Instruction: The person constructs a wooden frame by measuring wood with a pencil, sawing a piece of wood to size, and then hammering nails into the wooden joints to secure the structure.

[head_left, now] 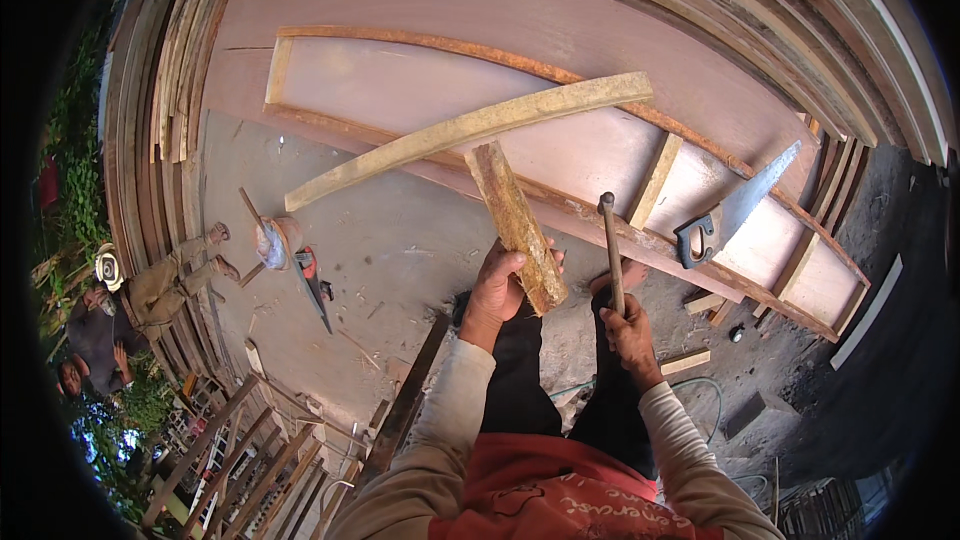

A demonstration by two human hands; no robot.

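Note:
My left hand [500, 283] is wrapped round the lower part of a short, rough-edged wood block [513, 220], which is tilted up and away from me. In my right hand [631, 338] is a hammer [612, 250] by its wooden handle, head upward, a little right of the block and apart from it. Beyond both lies a long wooden frame [560, 202] with crosspieces on a pale panel. A long loose timber [470, 130] rests slantwise across the frame. A handsaw [738, 208] with a dark handle lies on the frame's right part.
Another saw [312, 285] and a bucket-like container [280, 238] stand on the floor at left. Stacked planks [150, 120] line the left and far sides. Offcuts [686, 361] and a grey block [758, 414] lie at right. Another person [105, 330] is at far left.

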